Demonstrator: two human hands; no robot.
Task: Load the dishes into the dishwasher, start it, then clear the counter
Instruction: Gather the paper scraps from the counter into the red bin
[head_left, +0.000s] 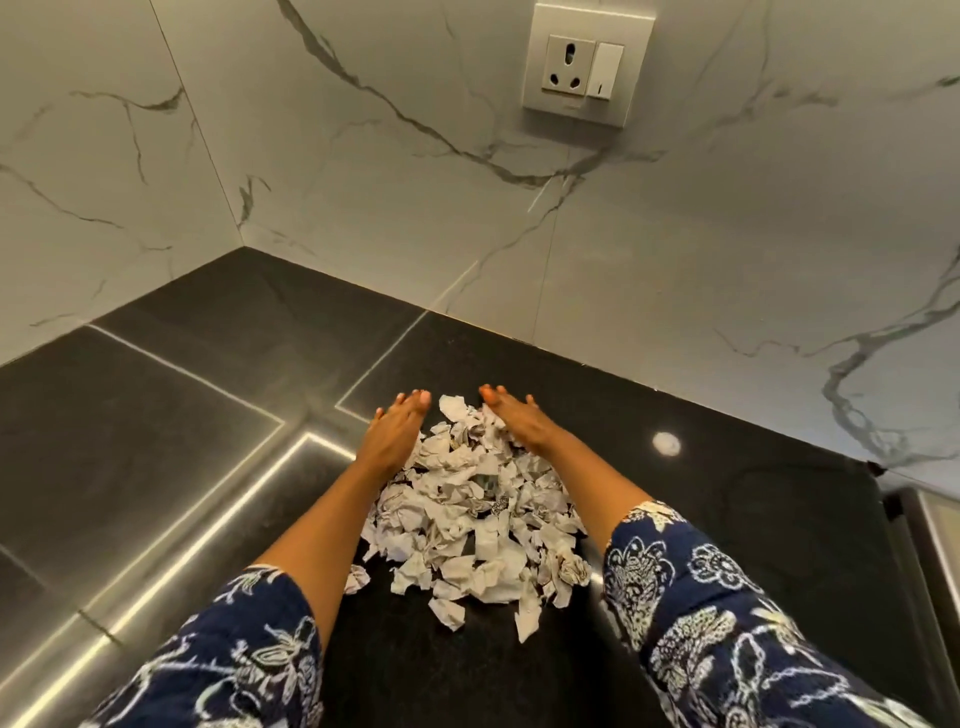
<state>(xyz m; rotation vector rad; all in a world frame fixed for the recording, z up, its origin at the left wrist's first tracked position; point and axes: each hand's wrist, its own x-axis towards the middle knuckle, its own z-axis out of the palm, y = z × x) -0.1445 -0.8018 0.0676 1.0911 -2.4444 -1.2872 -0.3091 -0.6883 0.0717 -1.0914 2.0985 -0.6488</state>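
a heap of torn and crumpled paper scraps (467, 514) lies on the dark stone table (727, 519), near its back edge where it meets the marble-patterned wall (675, 260). the pile is loose: crushed balls sit among flat ragged pieces, and a few strays have slid out toward the near side, one small wad on the left and a couple of pointed shreds at the front.

the left hand (392, 431) lies flat and open on the pile's far left edge, fingers together and pointing away from the body, holding nothing. the right hand (519, 423) mirrors it on the far right edge, also spread and empty, its palm side resting against the scraps. both forearms run down either flank of the heap, so the paper sits between them, fenced in. the sleeves are dark blue with a white floral print.

no dishes and no dishwasher are in view, so this looks like the last part of the task, clearing the table. the hands seem set to rake the scraps together or draw them toward the near edge.

the next move probably calls for closing the hands inward behind the heap and sweeping low against the stone, since light paper slips under fingers and scatters easily. the strays at the front would need a second pass.

further out, a white socket and switch plate (584, 62) sits high on the wall, and a bright lamp reflection (666, 443) shows on the table to the right.
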